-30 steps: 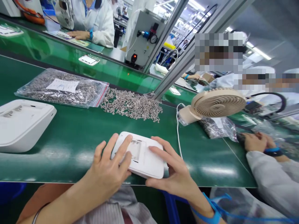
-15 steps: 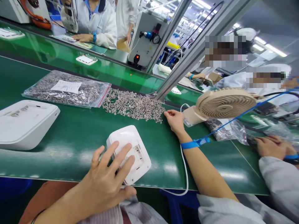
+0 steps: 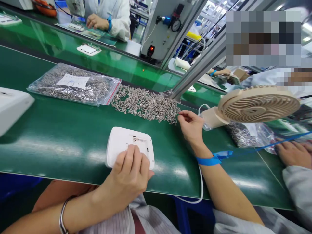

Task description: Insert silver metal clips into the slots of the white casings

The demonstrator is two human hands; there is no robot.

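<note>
The left hand (image 3: 129,174) lies curled over the near edge of a white plastic casing (image 3: 126,144), fingers pressed down on it so that it is pinned flat to the green belt (image 3: 60,130); the casing's open recess faces up just beyond the knuckles. The right hand (image 3: 192,125) is well off to the right of that casing, its thumb and forefinger pinched together at the near edge of a loose heap of small metal parts (image 3: 146,104), though whether a part sits between them is too small to tell. Just left of the heap, one clear zip bag (image 3: 73,85) with a red seal strip lies flat, filled with the same metal pieces and bearing a white paper label whose print cannot be read. A second clear bag (image 3: 251,135), also holding metal parts, rests right of the right hand, under a beige desk fan (image 3: 255,105). A blue wrist strap (image 3: 207,160) circles the right wrist, its cord running away to the right. Far left of the left hand, the corner of a second white casing (image 3: 12,107) shows. Beyond the heap, on the far belt, lies one more white unit (image 3: 88,49). A co-worker's hand (image 3: 292,152) rests at the right edge.
</note>
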